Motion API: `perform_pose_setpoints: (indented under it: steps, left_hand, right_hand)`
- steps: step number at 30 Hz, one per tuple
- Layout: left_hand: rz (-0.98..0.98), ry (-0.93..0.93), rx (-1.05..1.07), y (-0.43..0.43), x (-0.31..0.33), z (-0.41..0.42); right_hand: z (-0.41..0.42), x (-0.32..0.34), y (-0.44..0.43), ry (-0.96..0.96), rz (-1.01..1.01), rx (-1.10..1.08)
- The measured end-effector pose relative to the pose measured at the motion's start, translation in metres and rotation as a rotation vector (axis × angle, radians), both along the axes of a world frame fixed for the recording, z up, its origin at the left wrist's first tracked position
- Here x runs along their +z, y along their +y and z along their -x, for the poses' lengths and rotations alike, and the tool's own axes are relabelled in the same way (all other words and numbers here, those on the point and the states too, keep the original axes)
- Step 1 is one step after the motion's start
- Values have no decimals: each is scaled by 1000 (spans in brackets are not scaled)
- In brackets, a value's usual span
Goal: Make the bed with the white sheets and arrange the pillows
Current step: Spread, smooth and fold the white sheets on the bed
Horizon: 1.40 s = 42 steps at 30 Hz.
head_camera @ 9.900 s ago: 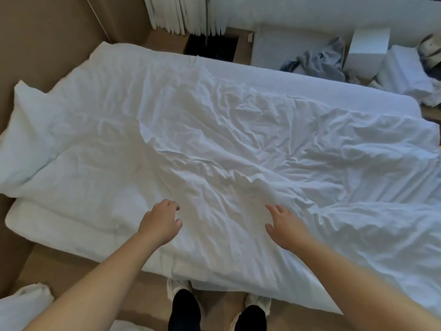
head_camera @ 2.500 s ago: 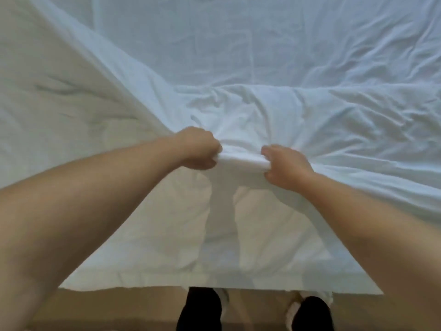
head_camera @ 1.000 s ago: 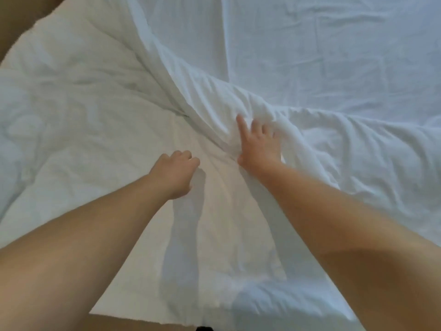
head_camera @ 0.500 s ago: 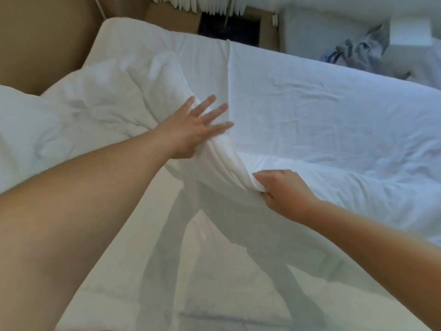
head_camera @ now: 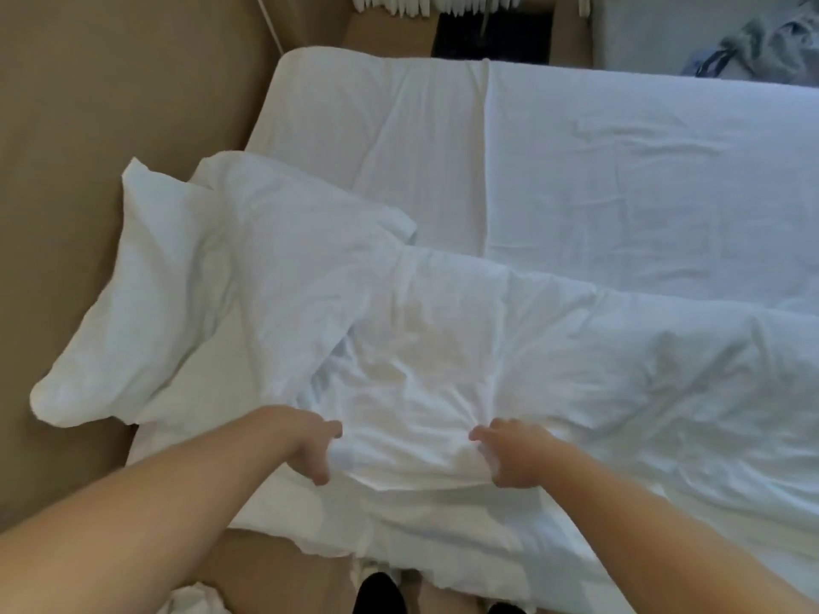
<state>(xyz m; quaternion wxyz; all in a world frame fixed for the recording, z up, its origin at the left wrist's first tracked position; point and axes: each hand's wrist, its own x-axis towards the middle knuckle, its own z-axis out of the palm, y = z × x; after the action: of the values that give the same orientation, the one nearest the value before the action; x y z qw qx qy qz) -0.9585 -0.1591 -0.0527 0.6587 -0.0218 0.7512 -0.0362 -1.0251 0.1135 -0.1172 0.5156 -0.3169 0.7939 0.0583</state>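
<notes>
Your left hand (head_camera: 310, 449), right hand (head_camera: 514, 456) both clutching bunched white duvet (head_camera: 576, 370) at bed's near edge. Bottom sheet (head_camera: 620, 170) lies flat, far side. Duvet spreading, pillows not done yet, I'd say.

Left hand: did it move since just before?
Yes. The left hand pulled back from mid-bed toward the bed's near edge, now gripping the duvet.

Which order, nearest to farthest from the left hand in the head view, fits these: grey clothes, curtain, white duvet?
1. white duvet, in the left hand grip, near edge.
2. curtain, beyond the bed, ahead.
3. grey clothes, beyond the bed, far right.
</notes>
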Motion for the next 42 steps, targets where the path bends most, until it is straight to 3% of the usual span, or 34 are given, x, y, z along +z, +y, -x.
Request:
perform_pose_setpoints:
  steps: [1,6,10,12,15,18,21,24,29,32,33,35,37,40,42]
  left_hand:
    - [5,38,-5,-7,-7,-4]
    - [90,635,-245,-64,-37,36]
    - [126,821,-451,-113,-79,75]
    - [83,864,-639,-125,-105,91]
    - [25,789,-934,-129,-142,113]
    - [-129,866,-1274,-133,-179,123]
    - [-155,738,-1264,-151,-187,117]
    - [-161,889,-1170,-195,-138,95]
    - [15,507,-792,-292,-54,-28]
    - [124,506,-451,-322,-35,-83]
    - [160,500,-201,-329,-40,-93]
    - [29,404,356,-330,-52,-101]
    - [-89,455,843,-316,-63,-99]
    - [83,811,1475,-305,-76,-86]
    - [232,833,1808,-304,-82,-84]
  right_hand:
    - [-1,-5,-7,-14,-12,-23]
    - [11,-20,-68,107,128,-170]
    - [6,-64,-141,76,245,-381]
    - [-9,-98,-180,14,235,-484]
    - [-30,-149,-215,7,51,-376]
    - [-31,-173,-220,30,-14,-348]
    - [-34,-172,-217,40,-31,-361]
    - [-46,-155,-222,43,-74,-402]
    - [-69,-95,-253,-128,56,-423]
    - [-79,-65,-274,-137,92,-366]
    - [-80,-60,-278,-123,93,-359]
    - [-79,-55,-281,-112,83,-335]
    - [-81,-57,-281,-94,52,-290]
    - [-91,-66,-278,-15,44,-274]
    - [-100,-74,-273,-20,37,-298]
